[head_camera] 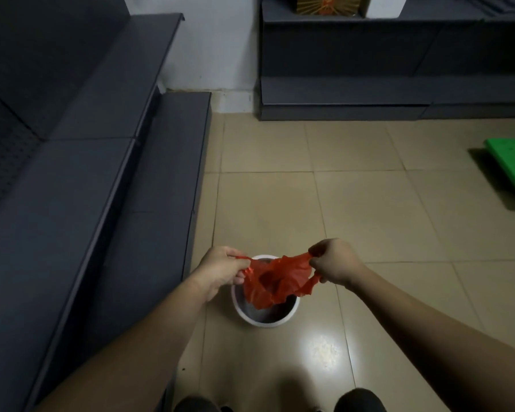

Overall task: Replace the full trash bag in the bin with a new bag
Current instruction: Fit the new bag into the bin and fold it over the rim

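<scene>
I am at the step of opening the thin red plastic bag (pixel 275 281) over the small round white bin (pixel 265 318) on the tan tiled floor (pixel 369 203). My left hand (pixel 223 270) is closed tight on the bag's left handle, and my right hand (pixel 330 263) is closed tight on its right edge. I think the best way is to pull my hands apart gently so the mouth opens wide, then lower the bottom into the bin and fold the top over the rim. The bag looks crumpled, soft and floppy. It hangs between my hands, just above the bin.
</scene>
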Available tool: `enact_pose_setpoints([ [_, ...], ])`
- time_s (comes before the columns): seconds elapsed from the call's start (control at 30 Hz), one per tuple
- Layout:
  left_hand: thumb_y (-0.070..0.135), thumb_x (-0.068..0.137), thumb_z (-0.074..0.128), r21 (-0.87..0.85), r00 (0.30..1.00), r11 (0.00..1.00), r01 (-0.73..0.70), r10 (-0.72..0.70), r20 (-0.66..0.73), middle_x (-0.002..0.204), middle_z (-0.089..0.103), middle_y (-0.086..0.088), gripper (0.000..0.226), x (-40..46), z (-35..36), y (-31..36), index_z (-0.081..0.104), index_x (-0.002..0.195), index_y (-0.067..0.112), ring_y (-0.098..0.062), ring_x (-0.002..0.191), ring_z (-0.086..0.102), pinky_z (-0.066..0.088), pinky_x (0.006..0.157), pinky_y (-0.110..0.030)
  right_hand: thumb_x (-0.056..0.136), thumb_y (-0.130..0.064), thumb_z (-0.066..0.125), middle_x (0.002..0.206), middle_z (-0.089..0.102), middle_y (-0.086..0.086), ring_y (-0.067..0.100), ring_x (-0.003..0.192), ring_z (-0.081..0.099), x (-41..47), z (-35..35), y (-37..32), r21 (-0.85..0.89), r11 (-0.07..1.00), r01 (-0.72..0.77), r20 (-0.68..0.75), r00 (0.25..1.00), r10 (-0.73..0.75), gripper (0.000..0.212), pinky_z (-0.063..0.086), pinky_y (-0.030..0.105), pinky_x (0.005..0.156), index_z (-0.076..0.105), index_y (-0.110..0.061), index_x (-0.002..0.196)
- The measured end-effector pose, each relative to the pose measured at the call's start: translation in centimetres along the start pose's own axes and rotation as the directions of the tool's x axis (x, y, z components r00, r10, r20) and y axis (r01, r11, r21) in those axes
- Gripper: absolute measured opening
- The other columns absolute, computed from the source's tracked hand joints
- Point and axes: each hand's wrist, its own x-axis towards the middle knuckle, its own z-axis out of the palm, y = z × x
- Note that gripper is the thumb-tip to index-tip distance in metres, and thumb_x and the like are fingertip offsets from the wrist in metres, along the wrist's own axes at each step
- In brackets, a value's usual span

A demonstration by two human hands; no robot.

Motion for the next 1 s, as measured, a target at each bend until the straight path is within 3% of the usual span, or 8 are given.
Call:
enact_pose_setpoints([
  [0.27, 0.006, 0.089, 0.067, 0.043, 0.999, 0.999, -0.010, 0.012, -0.050, 0.089, 0.071, -0.024, 0.021, 8.7, 1.3, -6.9, 0.065, 0.110, 0.006, -0.018, 0.059, 0.061, 0.058, 0.063, -0.031, 0.077, -0.006, 0.051, 0.078, 0.078, 0.013, 0.019, 0.055, 0.074, 7.0, 6.6, 5.3, -0.033, 0.999, -0.009, 0.015, 1.000, 0.009, 0.042, 0.064, 0.040, 0.065, 0.068, -0.007, 0.115],
  [0.47, 0.000, 0.088, 0.064, 0.120, 0.994, 0.990, -0.074, 0.082, -0.070, 0.081, 0.069, -0.019, 0.026, 14.2, 1.8, -11.3, 0.063, 0.113, 0.004, -0.016, 0.048, 0.056, 0.053, 0.047, -0.024, 0.076, -0.005, 0.050, 0.078, 0.078, 0.012, 0.021, 0.054, 0.073, 11.4, 11.5, 8.0, -0.069, 0.995, 0.071, -0.003, 0.997, -0.071, 0.042, 0.060, 0.028, 0.055, 0.070, -0.006, 0.113],
  [0.57, -0.002, 0.084, 0.065, 0.155, 0.990, 0.982, -0.106, 0.119, -0.076, 0.071, 0.067, -0.013, 0.031, 16.3, 2.1, -13.3, 0.063, 0.115, 0.003, -0.012, 0.041, 0.055, 0.049, 0.041, -0.022, 0.077, -0.006, 0.052, 0.079, 0.077, 0.014, 0.026, 0.055, 0.073, 13.0, 13.5, 9.3, -0.061, 0.992, 0.112, -0.029, 0.993, -0.114, 0.035, 0.061, 0.033, 0.056, 0.072, -0.002, 0.105],
  [0.67, -0.001, 0.080, 0.069, 0.167, 0.985, 0.977, -0.132, 0.148, -0.090, 0.077, 0.068, -0.010, 0.037, 17.4, 2.3, -14.8, 0.063, 0.117, 0.003, -0.008, 0.039, 0.057, 0.046, 0.040, -0.021, 0.080, -0.009, 0.056, 0.095, 0.077, 0.014, 0.027, 0.062, 0.072, 13.8, 14.9, 10.4, -0.019, 0.992, 0.129, -0.053, 0.990, -0.129, 0.035, 0.058, 0.032, 0.052, 0.071, -0.003, 0.110],
  [0.77, 0.010, 0.081, 0.072, 0.226, 0.980, 0.962, -0.155, 0.178, -0.086, 0.100, 0.071, -0.008, 0.044, 17.4, 2.5, -15.4, 0.062, 0.124, 0.007, -0.008, 0.067, 0.067, 0.051, 0.061, -0.022, 0.085, -0.020, 0.060, 0.122, 0.070, 0.008, 0.022, 0.094, 0.069, 13.7, 15.3, 11.0, -0.087, 0.982, 0.168, -0.075, 0.982, -0.175, 0.043, 0.048, 0.022, 0.076, 0.064, -0.014, 0.128],
  [0.87, 0.022, 0.083, 0.070, 0.507, 0.924, 0.819, -0.269, 0.368, -0.104, 0.124, 0.063, -0.006, 0.045, 16.2, 3.0, -15.2, 0.063, 0.128, 0.016, -0.019, 0.107, 0.063, 0.046, 0.091, -0.024, 0.088, -0.030, 0.061, 0.135, 0.061, 0.002, 0.022, 0.119, 0.060, 12.6, 15.8, 11.0, -0.270, 0.911, 0.311, -0.143, 0.923, -0.357, 0.042, 0.044, 0.030, 0.095, 0.063, -0.023, 0.129],
  [0.93, 0.024, 0.084, 0.065, 0.659, 0.787, 0.597, -0.459, 0.617, -0.010, 0.121, 0.061, -0.001, 0.036, 14.9, 3.8, -14.7, 0.066, 0.120, 0.022, -0.021, 0.111, 0.060, 0.046, 0.097, -0.029, 0.087, -0.034, 0.057, 0.129, 0.062, -0.006, 0.019, 0.121, 0.056, 11.5, 16.5, 10.6, -0.409, 0.796, 0.446, -0.143, 0.831, -0.538, 0.034, 0.037, 0.035, 0.088, 0.066, -0.030, 0.120],
  [1.0, 0.025, 0.083, 0.060, 0.685, 0.641, 0.355, -0.637, 0.737, 0.215, 0.114, 0.063, 0.004, 0.030, 13.8, 5.0, -14.6, 0.068, 0.112, 0.026, -0.018, 0.110, 0.057, 0.046, 0.098, -0.033, 0.084, -0.034, 0.051, 0.118, 0.066, -0.010, 0.016, 0.114, 0.057, 10.6, 17.8, 10.5, -0.480, 0.668, 0.568, -0.052, 0.742, -0.668, 0.031, 0.027, 0.035, 0.078, 0.067, -0.031, 0.111],
])
